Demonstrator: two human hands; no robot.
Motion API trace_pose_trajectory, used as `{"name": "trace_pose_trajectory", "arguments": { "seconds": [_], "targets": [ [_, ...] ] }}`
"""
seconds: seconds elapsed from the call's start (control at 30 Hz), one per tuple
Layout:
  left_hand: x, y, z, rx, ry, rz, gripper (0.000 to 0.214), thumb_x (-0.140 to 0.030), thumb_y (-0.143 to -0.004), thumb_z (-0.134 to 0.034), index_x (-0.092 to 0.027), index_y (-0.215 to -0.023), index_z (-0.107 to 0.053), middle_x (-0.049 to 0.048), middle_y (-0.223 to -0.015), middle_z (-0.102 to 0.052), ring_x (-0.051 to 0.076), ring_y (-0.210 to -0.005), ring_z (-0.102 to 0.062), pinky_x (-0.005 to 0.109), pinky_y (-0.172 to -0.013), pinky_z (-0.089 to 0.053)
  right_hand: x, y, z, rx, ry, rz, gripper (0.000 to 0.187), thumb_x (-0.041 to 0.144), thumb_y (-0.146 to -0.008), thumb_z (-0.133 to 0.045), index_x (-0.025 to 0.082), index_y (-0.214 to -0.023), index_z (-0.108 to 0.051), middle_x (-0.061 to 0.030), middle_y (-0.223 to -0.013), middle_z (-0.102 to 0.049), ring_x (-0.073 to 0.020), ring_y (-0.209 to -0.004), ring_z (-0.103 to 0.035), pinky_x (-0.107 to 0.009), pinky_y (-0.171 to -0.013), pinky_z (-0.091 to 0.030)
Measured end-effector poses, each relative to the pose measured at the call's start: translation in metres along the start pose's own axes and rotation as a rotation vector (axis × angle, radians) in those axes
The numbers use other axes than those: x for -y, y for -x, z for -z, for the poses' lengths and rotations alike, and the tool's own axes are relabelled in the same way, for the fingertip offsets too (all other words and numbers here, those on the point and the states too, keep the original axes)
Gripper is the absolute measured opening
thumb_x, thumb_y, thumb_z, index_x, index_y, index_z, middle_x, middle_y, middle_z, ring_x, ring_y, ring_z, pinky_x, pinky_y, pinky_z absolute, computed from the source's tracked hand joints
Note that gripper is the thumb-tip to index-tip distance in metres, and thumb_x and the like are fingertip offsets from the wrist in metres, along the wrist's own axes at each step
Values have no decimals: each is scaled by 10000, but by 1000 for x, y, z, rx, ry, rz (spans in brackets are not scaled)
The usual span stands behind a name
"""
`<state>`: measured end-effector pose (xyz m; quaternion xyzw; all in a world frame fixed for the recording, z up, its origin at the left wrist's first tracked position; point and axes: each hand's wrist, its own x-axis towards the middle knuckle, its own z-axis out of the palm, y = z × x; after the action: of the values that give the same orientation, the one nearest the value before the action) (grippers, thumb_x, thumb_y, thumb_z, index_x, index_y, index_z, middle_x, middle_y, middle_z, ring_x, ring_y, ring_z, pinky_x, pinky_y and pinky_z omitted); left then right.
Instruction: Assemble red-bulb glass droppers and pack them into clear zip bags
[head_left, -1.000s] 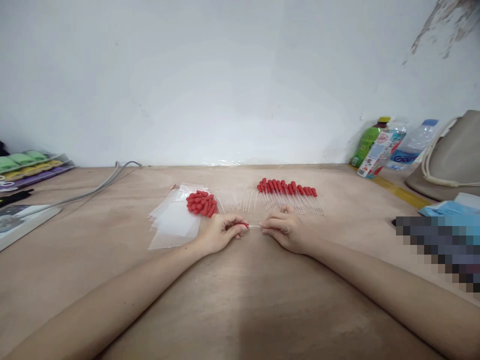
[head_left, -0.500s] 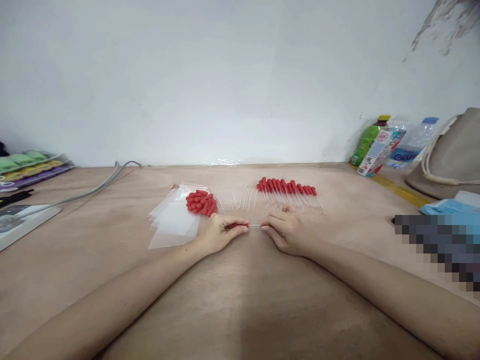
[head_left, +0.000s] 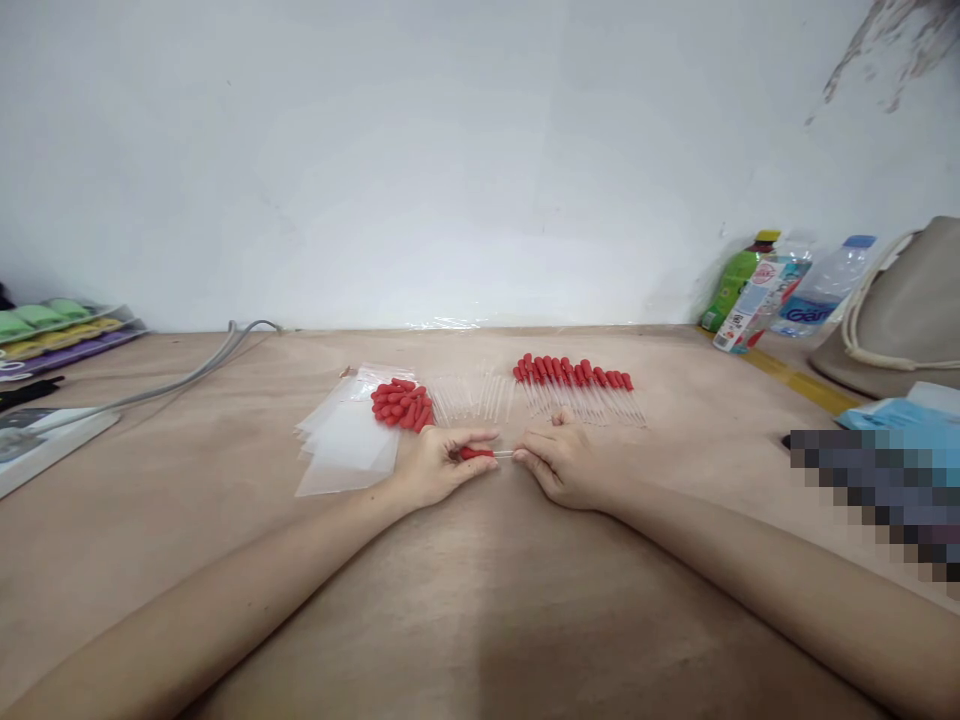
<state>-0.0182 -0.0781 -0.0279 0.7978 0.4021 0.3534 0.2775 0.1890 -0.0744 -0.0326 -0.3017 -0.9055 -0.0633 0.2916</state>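
dropper [head_left: 486, 454] lies crosswise, tube [head_left: 502, 454] pointing right, left hand [head_left: 439, 466] loosely gripping bulb [head_left: 474, 453], right hand [head_left: 564, 466] pinching tube.

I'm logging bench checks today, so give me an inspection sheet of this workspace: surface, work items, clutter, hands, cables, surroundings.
Surface: brown tabletop, yellow tape at right.
Work items: heaped red bulbs; loose clear tubes; row of bulb-topped tubes; clear bags.
Clutter: bottles, beige bag right; green, yellow and purple packs left.
Hands: left hand around one red bulb, firmness of grip unclear; right hand pinching the clear tube in line with it.
Cables: grey cable at left.
Surroundings: pale wall, flaking at upper right.
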Motion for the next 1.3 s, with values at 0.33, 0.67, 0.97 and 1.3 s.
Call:
{"name": "trace_pose_trajectory", "arguments": {
  "seconds": [0.33,0.67,0.97,1.3],
  "targets": [
    [7,1,2,-23,-101,-19,366,-350,-736,-610,-172,-1056,-624,40,-810,-705,175,-708,-657,260,-634,-529,2,-10,-6,147,-98,-43,312,193,-868,-299,158,-686,-551,0,-622,-607,-91,-502,-373,-293,-691,-196],
    [1,0,-1,-32,-4,40,394,-327,-728,-619,-160,-1083,-584,54,-898,-688,174,-796,-649,279,-729,-527,1,-20,21,275,-11,-63,267,269,-855,-379,178,-731,-596,-34,-698,-616,-144,-693,-481,-312,-723,-233],
    [6,-4,0,25,-4,37,471,-271,-710,-632,-156,-1149,-505,71,-950,-613,120,-700,-598,257,-637,-515,-53,-25,40,294,-220,-589,238,329,-754,-477,178,-639,-621,-10,-635,-634,-125,-585,-540,-223,-536,-347],
    [6,-3,0,84,-128,-25,272,-282,-746,-588,-156,-986,-616,42,-814,-622,121,-705,-560,238,-637,-474,-68,-57,7,158,108,-986,270,331,-729,-445,179,-567,-599,-53,-597,-606,-177,-603,-562,-264,-531,-364]
  ]
}}
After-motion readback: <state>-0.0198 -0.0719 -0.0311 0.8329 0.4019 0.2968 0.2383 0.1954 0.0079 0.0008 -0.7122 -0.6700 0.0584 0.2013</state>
